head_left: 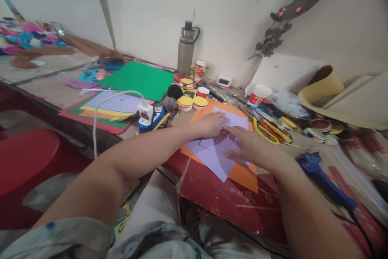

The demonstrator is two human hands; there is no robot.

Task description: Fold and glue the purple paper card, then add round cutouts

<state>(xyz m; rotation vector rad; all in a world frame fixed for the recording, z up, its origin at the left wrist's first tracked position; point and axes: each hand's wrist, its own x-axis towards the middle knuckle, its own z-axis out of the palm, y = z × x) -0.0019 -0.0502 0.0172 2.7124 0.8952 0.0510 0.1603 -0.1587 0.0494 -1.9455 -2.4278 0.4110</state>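
A lilac paper sheet point(214, 157) lies folded on an orange sheet point(242, 172) at the front edge of the red-topped table. My left hand point(210, 123) rests flat on the lilac paper's upper left part, fingers together and stretched out. My right hand point(247, 144) presses flat on the paper's right side, fingers spread, its fingertips almost meeting the left hand's. Neither hand grips anything.
Yellow-handled scissors point(266, 131) lie just right of the paper. A blue glue gun point(321, 176) lies at the right. Small paint pots point(192, 102), a grey bottle point(185, 49), a green sheet point(139, 79), stacked coloured paper point(106, 111) and a white charger point(145, 111) crowd the table.
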